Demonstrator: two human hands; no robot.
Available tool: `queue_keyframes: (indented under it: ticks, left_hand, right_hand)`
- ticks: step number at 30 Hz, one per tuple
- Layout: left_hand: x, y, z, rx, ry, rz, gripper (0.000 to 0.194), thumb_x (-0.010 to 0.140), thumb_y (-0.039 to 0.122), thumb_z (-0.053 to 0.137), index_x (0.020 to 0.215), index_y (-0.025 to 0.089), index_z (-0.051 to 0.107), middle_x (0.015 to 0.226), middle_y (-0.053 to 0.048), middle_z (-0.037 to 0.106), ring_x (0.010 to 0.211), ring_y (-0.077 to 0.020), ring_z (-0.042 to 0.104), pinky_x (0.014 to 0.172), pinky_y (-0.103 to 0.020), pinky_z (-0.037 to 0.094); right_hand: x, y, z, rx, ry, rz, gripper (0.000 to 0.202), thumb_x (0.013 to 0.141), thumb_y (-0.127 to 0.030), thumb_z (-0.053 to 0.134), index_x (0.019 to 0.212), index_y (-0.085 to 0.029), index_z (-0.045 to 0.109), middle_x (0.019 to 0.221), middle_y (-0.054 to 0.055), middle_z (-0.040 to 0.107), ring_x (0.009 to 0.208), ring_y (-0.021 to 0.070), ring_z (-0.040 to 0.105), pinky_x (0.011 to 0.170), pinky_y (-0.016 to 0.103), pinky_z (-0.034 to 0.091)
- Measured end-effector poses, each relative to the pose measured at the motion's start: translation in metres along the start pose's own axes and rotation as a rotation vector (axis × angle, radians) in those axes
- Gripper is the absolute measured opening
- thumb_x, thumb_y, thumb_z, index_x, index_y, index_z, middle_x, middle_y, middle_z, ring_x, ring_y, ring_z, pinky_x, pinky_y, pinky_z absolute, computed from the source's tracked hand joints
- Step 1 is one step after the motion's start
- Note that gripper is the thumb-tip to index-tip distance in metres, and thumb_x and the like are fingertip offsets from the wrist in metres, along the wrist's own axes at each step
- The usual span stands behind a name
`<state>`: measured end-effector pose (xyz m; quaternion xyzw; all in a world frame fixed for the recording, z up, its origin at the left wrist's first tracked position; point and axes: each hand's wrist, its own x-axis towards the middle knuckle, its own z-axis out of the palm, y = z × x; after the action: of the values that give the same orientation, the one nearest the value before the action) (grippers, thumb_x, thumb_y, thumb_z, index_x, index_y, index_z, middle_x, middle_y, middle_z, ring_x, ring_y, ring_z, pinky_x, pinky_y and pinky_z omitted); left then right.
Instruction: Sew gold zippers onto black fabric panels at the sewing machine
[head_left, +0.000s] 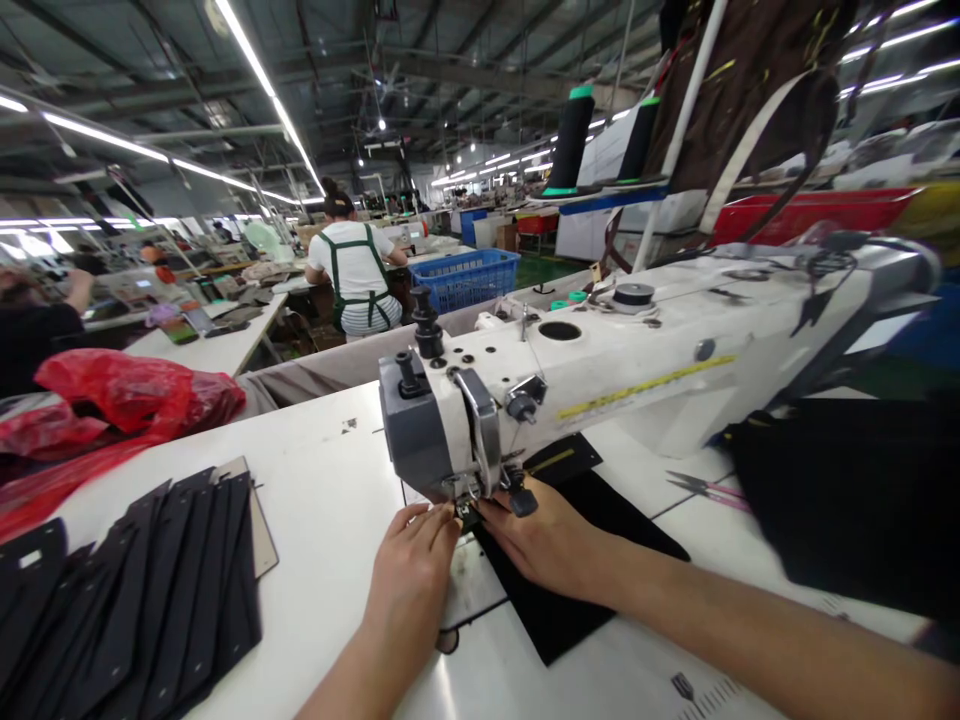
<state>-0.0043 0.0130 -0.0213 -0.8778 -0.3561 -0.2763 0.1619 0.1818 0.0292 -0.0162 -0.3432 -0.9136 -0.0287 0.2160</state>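
Note:
A white sewing machine with a grey head stands across the table. Under its presser foot lies the edge of a black fabric piece. My left hand is at the left of the foot, its fingers bent together at the fabric's edge; the fingertips are partly hidden. Flat on the fabric, to the right of the foot, rests my right hand, its fingers reaching in under the machine head. A smaller black piece with a yellowish strip shows behind that hand.
Overlapping black cut pieces lie at the left, near a red plastic bag. Pink-handled thread snips and more black fabric are at the right. A blue basket and a co-worker are beyond the table.

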Motion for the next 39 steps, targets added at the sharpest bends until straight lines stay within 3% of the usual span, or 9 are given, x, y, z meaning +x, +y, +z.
queue_keyframes:
  ticks: [8, 25, 29, 32, 35, 39]
  left_hand:
    - [0.002, -0.002, 0.001, -0.025, 0.006, -0.052, 0.023, 0.090, 0.010, 0.040, 0.084, 0.013, 0.061, 0.089, -0.007, 0.069, 0.079, -0.0184, 0.065, 0.077, -0.035, 0.049]
    - [0.000, 0.002, -0.004, -0.002, -0.019, -0.025, 0.032, 0.093, 0.012, 0.030, 0.088, 0.012, 0.061, 0.091, -0.008, 0.069, 0.081, -0.0184, 0.065, 0.076, -0.035, 0.051]
    - [0.000, -0.001, -0.001, -0.001, -0.033, -0.030, 0.030, 0.093, 0.012, 0.032, 0.089, 0.011, 0.061, 0.091, -0.008, 0.069, 0.081, -0.0186, 0.065, 0.077, -0.036, 0.051]
    - [0.001, 0.000, -0.002, 0.015, -0.018, -0.031, 0.028, 0.093, 0.011, 0.033, 0.089, 0.011, 0.061, 0.091, -0.009, 0.069, 0.084, -0.0188, 0.065, 0.078, -0.036, 0.052]
    - [-0.002, 0.012, -0.010, 0.024, -0.031, 0.011, 0.028, 0.091, 0.009, 0.033, 0.092, 0.012, 0.061, 0.096, -0.010, 0.068, 0.091, -0.0202, 0.064, 0.079, -0.036, 0.052]
    - [-0.018, 0.048, -0.032, 0.005, -0.051, 0.124, 0.029, 0.090, 0.008, 0.034, 0.090, 0.012, 0.063, 0.098, -0.011, 0.068, 0.094, -0.0205, 0.063, 0.084, -0.036, 0.051]
  right_hand:
    - [0.000, 0.000, 0.002, 0.015, 0.030, 0.005, 0.017, 0.082, -0.007, 0.044, 0.086, -0.013, 0.060, 0.090, 0.010, 0.062, 0.090, 0.0244, 0.055, 0.083, 0.037, 0.044]
    - [-0.004, -0.002, 0.004, 0.161, 0.120, 0.043, 0.021, 0.081, -0.008, 0.044, 0.092, -0.015, 0.060, 0.097, 0.010, 0.061, 0.095, 0.0243, 0.051, 0.087, 0.038, 0.042]
    - [-0.004, 0.000, 0.007, 0.168, 0.172, 0.078, 0.022, 0.081, -0.009, 0.045, 0.095, -0.013, 0.061, 0.101, 0.012, 0.061, 0.101, 0.0264, 0.051, 0.093, 0.044, 0.040]
    - [-0.006, -0.001, 0.008, 0.092, 0.141, 0.165, 0.026, 0.080, -0.014, 0.050, 0.103, -0.006, 0.059, 0.112, 0.020, 0.058, 0.109, 0.0313, 0.048, 0.098, 0.052, 0.035]
    - [-0.022, -0.013, 0.006, 0.004, 0.087, 0.230, 0.041, 0.081, -0.020, 0.053, 0.117, 0.000, 0.053, 0.124, 0.024, 0.050, 0.119, 0.0333, 0.042, 0.101, 0.053, 0.032]
    - [-0.066, -0.043, -0.014, -0.064, 0.022, 0.231, 0.053, 0.083, -0.027, 0.054, 0.128, -0.001, 0.044, 0.134, 0.023, 0.040, 0.126, 0.0350, 0.034, 0.097, 0.051, 0.039]
